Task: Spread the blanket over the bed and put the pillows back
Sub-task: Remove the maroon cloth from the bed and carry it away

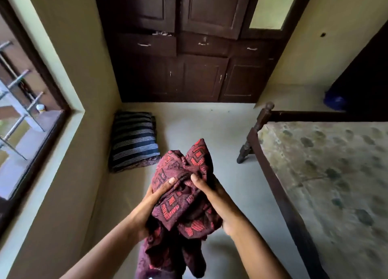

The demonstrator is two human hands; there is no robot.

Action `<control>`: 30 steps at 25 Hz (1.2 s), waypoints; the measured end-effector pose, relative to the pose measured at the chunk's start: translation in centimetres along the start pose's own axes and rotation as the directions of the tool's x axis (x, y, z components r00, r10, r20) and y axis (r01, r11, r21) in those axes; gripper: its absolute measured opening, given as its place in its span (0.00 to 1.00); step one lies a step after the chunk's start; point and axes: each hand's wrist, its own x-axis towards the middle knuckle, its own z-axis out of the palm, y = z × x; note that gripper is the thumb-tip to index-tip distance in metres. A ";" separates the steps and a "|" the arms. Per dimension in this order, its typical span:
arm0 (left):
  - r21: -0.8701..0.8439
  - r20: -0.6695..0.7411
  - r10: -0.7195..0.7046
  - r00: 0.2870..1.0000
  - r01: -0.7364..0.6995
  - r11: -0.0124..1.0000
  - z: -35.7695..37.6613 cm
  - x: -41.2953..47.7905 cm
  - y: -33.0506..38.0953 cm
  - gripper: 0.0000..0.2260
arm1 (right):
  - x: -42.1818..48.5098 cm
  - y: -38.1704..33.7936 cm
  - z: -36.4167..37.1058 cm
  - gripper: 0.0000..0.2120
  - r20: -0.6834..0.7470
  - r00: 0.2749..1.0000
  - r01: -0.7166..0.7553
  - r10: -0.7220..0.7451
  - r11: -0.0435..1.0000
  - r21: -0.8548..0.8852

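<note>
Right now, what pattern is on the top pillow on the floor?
The pillow is dark with thin pale stripes; the head view shows it best.

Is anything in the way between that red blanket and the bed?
Nothing visible. The left hand and right hand hold the bunched blanket over bare floor; the bed, its mattress uncovered, stands just to the right. The striped pillows lie on the floor at the left, out of the way.

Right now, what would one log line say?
left hand, right hand: gripping bunched maroon patterned blanket | bed mattress: uncovered | dark striped pillow: on floor
</note>
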 end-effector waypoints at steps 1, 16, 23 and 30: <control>-0.011 -0.008 -0.006 1.000 0.006 1.000 0.5 1.9 1.1 0.24 | 1.8 -0.9 -0.9 0.27 0.005 1.000 -0.017 0.017 1.000 0.007; -0.015 -0.011 -0.032 0.999 0.032 0.999 12.5 38.9 18.9 0.36 | 35.4 -16.7 -22.4 0.35 -0.101 0.995 0.020 -0.003 0.985 0.169; 0.037 -0.008 0.050 0.999 -0.049 0.998 20.1 59.5 26.6 0.28 | 51.2 -25.1 -34.4 0.28 -0.092 0.989 0.123 -0.113 0.987 0.106; 0.169 0.266 -0.148 0.952 0.106 0.980 30.9 82.3 33.8 0.31 | 64.1 -33.1 -50.2 0.32 -0.416 0.906 0.161 -0.077 0.972 0.171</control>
